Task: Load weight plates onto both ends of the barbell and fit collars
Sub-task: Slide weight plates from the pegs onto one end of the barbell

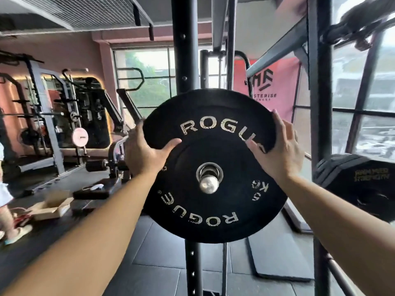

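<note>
Ahead stands a black steel rack upright (184,50); our left hand (145,152) and right hand (280,150) grip the upper rim of the black rubber 5 kg plate (235,167), threaded on a shiny steel shaft (209,183). Tilted, it could jam; slack grip, it drops.

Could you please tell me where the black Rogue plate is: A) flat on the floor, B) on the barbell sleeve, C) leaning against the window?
B: the barbell sleeve pokes through the centre hole of the Rogue plate, whose upper rim the left hand and right hand grip.
</note>
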